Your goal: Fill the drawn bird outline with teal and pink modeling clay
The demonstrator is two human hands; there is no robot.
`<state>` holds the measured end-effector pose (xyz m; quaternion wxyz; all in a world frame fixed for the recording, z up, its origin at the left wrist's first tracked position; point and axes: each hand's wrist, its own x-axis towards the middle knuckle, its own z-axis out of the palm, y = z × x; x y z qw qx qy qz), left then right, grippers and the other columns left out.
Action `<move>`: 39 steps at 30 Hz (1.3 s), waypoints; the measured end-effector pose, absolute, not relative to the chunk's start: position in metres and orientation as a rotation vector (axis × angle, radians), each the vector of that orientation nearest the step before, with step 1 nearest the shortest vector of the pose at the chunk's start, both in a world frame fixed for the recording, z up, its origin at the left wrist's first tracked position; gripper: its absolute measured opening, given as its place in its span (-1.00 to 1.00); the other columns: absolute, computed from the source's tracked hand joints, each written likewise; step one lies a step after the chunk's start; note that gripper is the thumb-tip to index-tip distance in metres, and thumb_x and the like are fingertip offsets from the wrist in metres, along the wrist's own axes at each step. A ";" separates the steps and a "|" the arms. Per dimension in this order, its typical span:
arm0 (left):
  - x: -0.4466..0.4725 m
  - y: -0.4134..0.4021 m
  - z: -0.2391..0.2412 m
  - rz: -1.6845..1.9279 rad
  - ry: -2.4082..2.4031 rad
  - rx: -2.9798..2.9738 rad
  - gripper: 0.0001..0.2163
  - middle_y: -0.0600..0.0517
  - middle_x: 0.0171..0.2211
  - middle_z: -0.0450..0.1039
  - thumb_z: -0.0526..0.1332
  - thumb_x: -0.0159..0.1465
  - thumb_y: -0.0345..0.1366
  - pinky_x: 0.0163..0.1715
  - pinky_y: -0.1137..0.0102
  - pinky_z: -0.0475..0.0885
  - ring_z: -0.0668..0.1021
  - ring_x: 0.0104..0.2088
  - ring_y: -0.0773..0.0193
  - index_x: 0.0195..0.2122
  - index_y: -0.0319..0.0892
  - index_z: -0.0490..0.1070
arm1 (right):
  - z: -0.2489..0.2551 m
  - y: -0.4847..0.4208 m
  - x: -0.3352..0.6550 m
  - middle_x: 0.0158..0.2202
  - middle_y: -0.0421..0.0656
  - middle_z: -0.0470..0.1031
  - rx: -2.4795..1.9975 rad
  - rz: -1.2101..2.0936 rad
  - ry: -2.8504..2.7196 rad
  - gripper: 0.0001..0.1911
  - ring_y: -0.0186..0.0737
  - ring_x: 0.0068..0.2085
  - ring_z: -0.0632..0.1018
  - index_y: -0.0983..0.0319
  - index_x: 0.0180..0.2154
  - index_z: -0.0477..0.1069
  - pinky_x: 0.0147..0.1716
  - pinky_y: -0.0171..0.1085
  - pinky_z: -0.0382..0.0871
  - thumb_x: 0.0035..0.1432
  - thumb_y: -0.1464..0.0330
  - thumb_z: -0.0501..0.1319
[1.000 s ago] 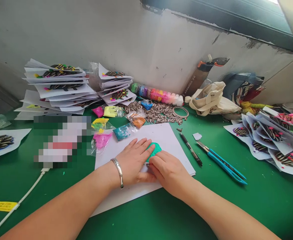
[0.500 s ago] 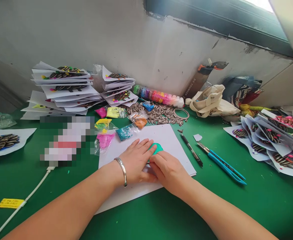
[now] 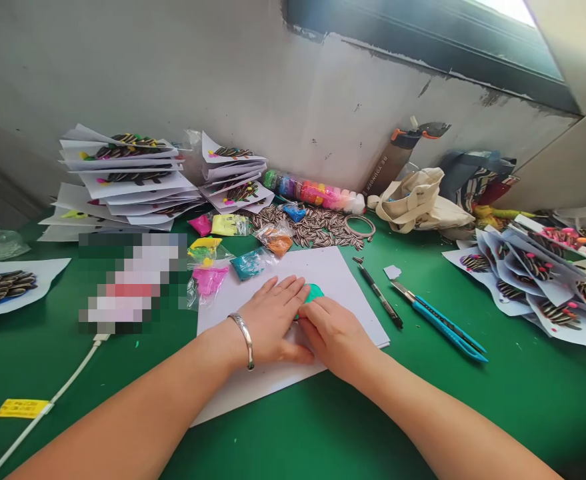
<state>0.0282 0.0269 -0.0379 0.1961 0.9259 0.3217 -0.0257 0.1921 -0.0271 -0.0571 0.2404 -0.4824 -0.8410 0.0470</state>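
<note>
A flattened piece of green modelling clay [image 3: 315, 292] lies on white paper [image 3: 323, 267], partly covered by both hands. My left hand [image 3: 271, 320], with a silver bangle at the wrist, is spread flat on the paper. Its fingertips reach the left side of the clay. My right hand [image 3: 335, 337] is closed, with curled fingers pressed at the clay's near edge. What lies under those fingers is hidden.
Bagged clay [image 3: 247, 265], sunflower seeds [image 3: 317, 230] and a row of clay tubs [image 3: 317, 192] lie behind the paper. To the right are a pen [image 3: 380, 293] and a blue craft knife [image 3: 445, 327]. Stacked seed pictures [image 3: 137, 190] stand at the back left.
The view has shifted slightly. Both hands stay at the clay, with my right fingers pressing at almost the same spot.
</note>
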 end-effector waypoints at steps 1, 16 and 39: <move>0.028 0.027 -0.038 -0.074 0.907 2.597 -0.02 -0.19 0.34 -0.18 0.19 0.01 0.22 0.26 0.10 -0.23 -0.08 0.32 0.02 0.31 -0.29 -0.10 | -0.058 -0.027 0.192 -0.48 -0.13 0.33 -1.313 0.152 -2.307 -0.80 -0.24 -0.44 0.32 0.24 -0.40 0.31 -0.46 -0.29 0.25 0.22 0.49 -0.02; 0.028 0.031 -0.039 -0.074 0.906 2.556 0.00 -0.20 0.34 -0.16 0.23 -0.01 0.18 0.26 0.10 -0.19 -0.07 0.32 0.00 0.31 -0.32 -0.14 | -0.063 -0.026 0.188 -0.44 -0.13 0.39 -1.413 0.173 -2.233 -0.85 -0.21 -0.40 0.38 0.22 -0.37 0.32 -0.42 -0.27 0.28 0.17 0.50 0.02; 0.007 0.039 -0.029 -0.069 0.903 2.571 -0.25 -0.19 0.32 -0.07 0.26 0.07 -0.01 0.23 0.07 -0.02 -0.01 0.31 -0.08 0.25 -0.17 0.11 | -0.052 -0.019 0.199 -0.46 -0.27 0.40 -1.421 0.531 -2.102 -0.86 -0.36 -0.43 0.39 0.21 -0.44 0.33 -0.44 -0.39 0.19 0.12 0.52 0.11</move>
